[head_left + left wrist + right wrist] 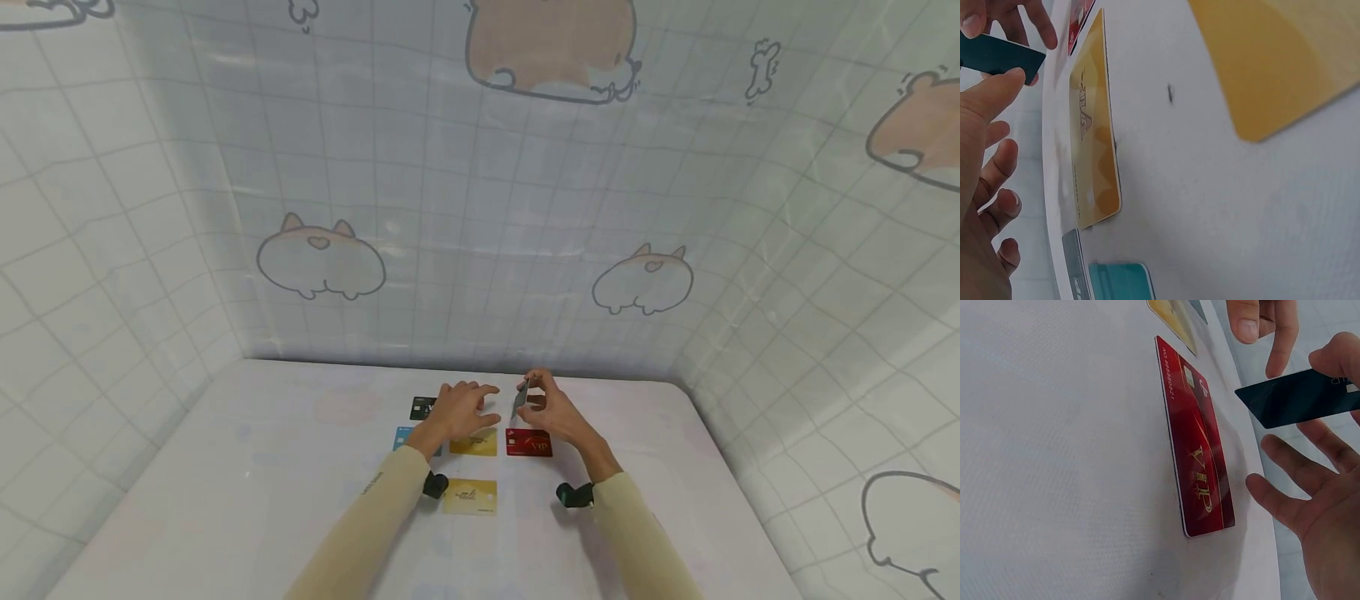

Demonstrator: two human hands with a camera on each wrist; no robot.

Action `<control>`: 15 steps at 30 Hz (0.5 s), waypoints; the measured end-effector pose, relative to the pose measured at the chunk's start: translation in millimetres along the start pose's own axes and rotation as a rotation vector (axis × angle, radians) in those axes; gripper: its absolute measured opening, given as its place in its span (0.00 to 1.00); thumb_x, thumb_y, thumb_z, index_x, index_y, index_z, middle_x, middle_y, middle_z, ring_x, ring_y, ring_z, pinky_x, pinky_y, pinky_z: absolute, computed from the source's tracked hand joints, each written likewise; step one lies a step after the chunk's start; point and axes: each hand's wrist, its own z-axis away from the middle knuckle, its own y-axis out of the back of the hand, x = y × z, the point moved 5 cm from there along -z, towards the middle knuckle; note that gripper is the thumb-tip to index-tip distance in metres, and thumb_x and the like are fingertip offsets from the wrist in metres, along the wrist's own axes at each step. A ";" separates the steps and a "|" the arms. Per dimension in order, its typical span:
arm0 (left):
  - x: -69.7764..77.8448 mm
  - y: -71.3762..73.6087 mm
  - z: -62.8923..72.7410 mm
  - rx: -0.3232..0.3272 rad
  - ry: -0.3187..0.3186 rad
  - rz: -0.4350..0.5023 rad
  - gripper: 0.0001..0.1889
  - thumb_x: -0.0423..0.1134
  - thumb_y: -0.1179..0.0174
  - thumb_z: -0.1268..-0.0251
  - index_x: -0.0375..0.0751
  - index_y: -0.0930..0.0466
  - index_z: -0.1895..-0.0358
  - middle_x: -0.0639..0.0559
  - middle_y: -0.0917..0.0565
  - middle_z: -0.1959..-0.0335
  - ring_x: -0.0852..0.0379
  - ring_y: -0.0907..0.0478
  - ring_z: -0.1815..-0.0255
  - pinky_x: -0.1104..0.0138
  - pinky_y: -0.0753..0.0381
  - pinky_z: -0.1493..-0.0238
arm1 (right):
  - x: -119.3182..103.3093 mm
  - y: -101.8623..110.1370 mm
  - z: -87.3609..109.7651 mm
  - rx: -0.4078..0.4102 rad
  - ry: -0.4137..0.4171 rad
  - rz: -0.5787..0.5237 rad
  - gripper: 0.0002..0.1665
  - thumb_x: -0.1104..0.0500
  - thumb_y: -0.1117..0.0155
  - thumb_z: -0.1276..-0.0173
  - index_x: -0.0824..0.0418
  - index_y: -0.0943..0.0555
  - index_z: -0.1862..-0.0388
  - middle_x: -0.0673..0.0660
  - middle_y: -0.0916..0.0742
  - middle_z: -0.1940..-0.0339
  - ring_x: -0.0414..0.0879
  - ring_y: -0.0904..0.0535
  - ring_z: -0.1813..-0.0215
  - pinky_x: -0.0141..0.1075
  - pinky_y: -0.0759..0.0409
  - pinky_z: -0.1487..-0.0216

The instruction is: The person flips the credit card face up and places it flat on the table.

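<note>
My right hand (557, 411) holds a dark green card (1294, 399) by one end, pinched between thumb and fingers, tilted up off the table. Facing it, my left hand (457, 410) hovers with loosely bent fingers and a small gap to that card in the head view. Below the right hand lies a red VIP card (528, 443). Under the left hand are a gold card (474, 443), a black card (422, 407) and a blue card (402, 435), the last two partly hidden by hand and wrist.
Nearer to me, between the forearms, lies another gold card (470, 497). The white table (300, 467) ends at a grid-patterned curtain (480, 275) at the back and sides. A dark wrist camera (575, 495) sits at the right wrist.
</note>
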 end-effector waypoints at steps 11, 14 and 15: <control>-1.5 2.5 -0.2 0.015 0.006 0.008 0.29 0.61 0.37 0.34 0.61 0.27 0.31 0.60 0.20 0.64 0.55 0.25 0.53 0.50 0.31 0.44 | -4.0 1.2 -2.2 0.031 0.028 0.062 0.37 0.60 0.29 0.35 0.56 0.39 0.34 0.58 0.25 0.39 0.60 0.22 0.35 0.56 0.24 0.38; -2.4 2.6 -1.3 0.021 0.003 0.008 0.29 0.61 0.37 0.34 0.61 0.27 0.31 0.60 0.20 0.63 0.55 0.25 0.53 0.50 0.32 0.43 | -3.2 1.6 -3.7 0.036 0.023 0.082 0.35 0.60 0.28 0.35 0.49 0.36 0.35 0.60 0.24 0.39 0.58 0.21 0.36 0.54 0.23 0.39; -2.7 2.8 -1.5 0.023 0.002 0.008 0.29 0.61 0.37 0.34 0.62 0.27 0.31 0.60 0.20 0.63 0.55 0.25 0.52 0.50 0.32 0.43 | -2.8 1.6 -4.1 0.038 0.021 0.090 0.36 0.60 0.28 0.35 0.48 0.36 0.34 0.61 0.24 0.39 0.57 0.21 0.37 0.54 0.22 0.39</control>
